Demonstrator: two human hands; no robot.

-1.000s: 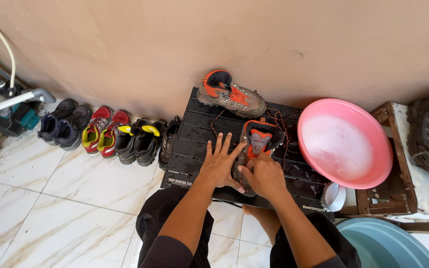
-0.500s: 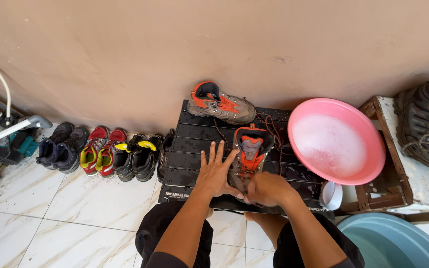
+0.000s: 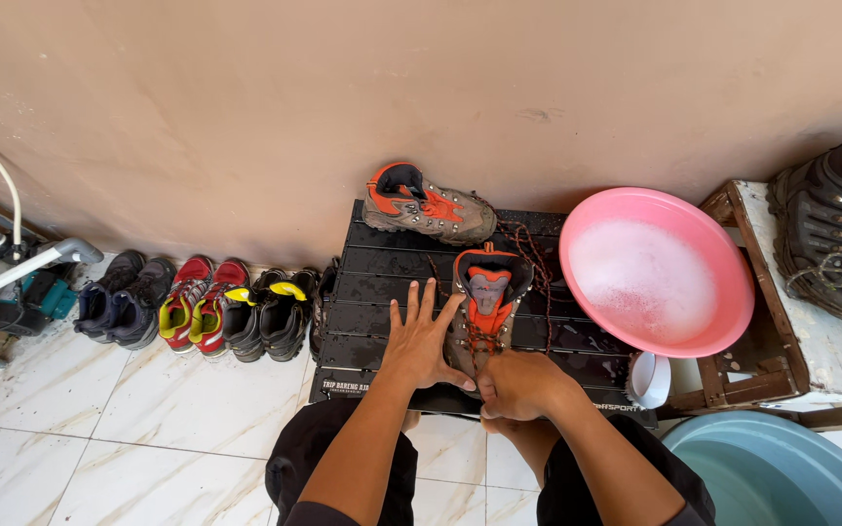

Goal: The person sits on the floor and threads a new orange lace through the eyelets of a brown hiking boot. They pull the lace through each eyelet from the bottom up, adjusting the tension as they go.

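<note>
A big tan wall [image 3: 421, 97] stands behind everything. Below it is a white tile floor [image 3: 99, 429]. A low black table [image 3: 382, 292] with slats sits on the floor by the wall, and it looks wet.

A blue tub [image 3: 782, 472] pokes in at the bottom right corner. What is in it cannot be seen. A round pink bowl [image 3: 655, 268] rests partly on the black table and partly on a wooden crate [image 3: 733, 370]. The pink bowl is full of white soapy water. It sits just beside the boot and tips a little, so a bump from an arm could spill the suds onto the floor.

A dark boot [image 3: 830, 234] lies on a white ledge at the far right. A row of small shoes [image 3: 197, 307] stands on the floor to the left of the table. One brown and orange boot [image 3: 426, 205] lies on its side at the back of the table. A second boot [image 3: 484, 302] stands in the middle of the table, toe toward the person.

The left hand [image 3: 421, 341] lies flat with its fingers spread, pressing the boot's side. The right hand [image 3: 518, 385] is curled tight at the boot's toe. It cannot be told what it grips. The wet boot could slip from under the flat hand.

A small white cup [image 3: 650, 380] sits under the pink bowl. Its inside cannot be seen.
</note>
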